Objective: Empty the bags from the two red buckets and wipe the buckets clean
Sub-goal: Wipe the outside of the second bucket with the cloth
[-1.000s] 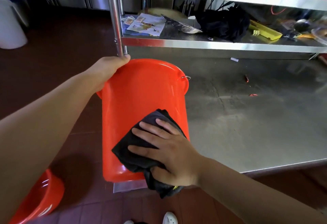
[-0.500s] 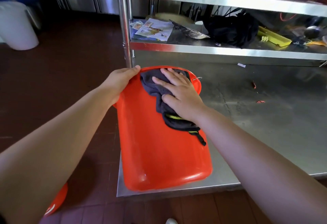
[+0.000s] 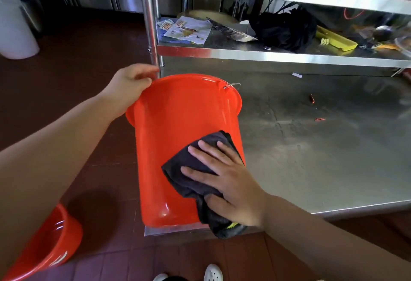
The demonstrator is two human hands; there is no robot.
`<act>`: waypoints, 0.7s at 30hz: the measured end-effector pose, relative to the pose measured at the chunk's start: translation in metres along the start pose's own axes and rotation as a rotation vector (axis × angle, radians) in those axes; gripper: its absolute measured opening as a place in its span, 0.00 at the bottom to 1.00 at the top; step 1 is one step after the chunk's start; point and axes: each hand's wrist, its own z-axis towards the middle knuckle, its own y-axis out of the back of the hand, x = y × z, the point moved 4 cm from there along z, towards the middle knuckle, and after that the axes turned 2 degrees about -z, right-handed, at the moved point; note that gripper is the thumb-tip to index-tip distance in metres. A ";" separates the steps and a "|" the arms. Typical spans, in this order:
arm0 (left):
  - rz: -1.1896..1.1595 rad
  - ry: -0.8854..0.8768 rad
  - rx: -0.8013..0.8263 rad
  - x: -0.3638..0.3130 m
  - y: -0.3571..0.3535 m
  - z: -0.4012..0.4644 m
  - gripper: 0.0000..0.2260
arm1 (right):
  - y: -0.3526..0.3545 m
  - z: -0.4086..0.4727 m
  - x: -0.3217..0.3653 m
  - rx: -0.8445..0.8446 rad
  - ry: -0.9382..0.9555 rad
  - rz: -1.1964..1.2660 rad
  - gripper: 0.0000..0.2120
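A red bucket [image 3: 175,138] lies tilted on the left corner of the steel table [image 3: 322,147], its bottom toward me and its rim away. My left hand [image 3: 129,87] grips the rim at the far left. My right hand [image 3: 226,180] presses a dark cloth [image 3: 195,169] flat against the bucket's outer wall near the bottom, fingers spread, thumb tucked round the hanging cloth. A second red bucket [image 3: 44,245] stands on the floor at the lower left, partly cut off by the frame.
A steel shelf [image 3: 266,53] above the table holds papers [image 3: 189,29], a black bag [image 3: 284,29] and a yellow tray [image 3: 335,40]. A shelf post [image 3: 151,23] rises just behind my left hand. A white bin [image 3: 15,34] stands far left on the brown tiled floor.
My right hand slid the cloth from the bucket's rim back down its wall to near the bottom. My left hand stayed on the rim.
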 end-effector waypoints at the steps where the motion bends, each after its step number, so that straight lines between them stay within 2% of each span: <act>1: 0.076 -0.013 0.016 -0.011 -0.007 0.003 0.21 | -0.002 -0.002 0.003 0.004 0.014 -0.014 0.28; 3: 0.142 -0.005 0.069 -0.029 -0.024 0.010 0.21 | -0.006 -0.003 0.009 0.005 0.035 -0.043 0.28; 5: 0.107 0.081 0.142 -0.034 -0.039 0.012 0.14 | -0.008 -0.001 0.010 -0.002 0.040 -0.069 0.28; 7: 0.183 0.139 0.160 -0.028 -0.048 0.012 0.20 | -0.007 0.004 0.010 0.002 0.050 -0.081 0.28; 10: 0.310 0.150 0.029 -0.019 -0.042 0.013 0.27 | -0.006 0.013 0.010 0.027 0.081 -0.080 0.29; 14: 0.126 0.195 0.007 -0.009 -0.037 0.015 0.28 | 0.004 0.037 -0.007 0.016 0.045 -0.046 0.30; 19: -0.077 0.194 0.028 -0.004 -0.046 0.013 0.27 | 0.036 0.084 -0.063 -0.084 -0.193 -0.022 0.28; 21: -0.149 0.205 0.003 0.001 -0.049 0.011 0.27 | 0.039 0.091 -0.074 -0.100 -0.230 0.012 0.27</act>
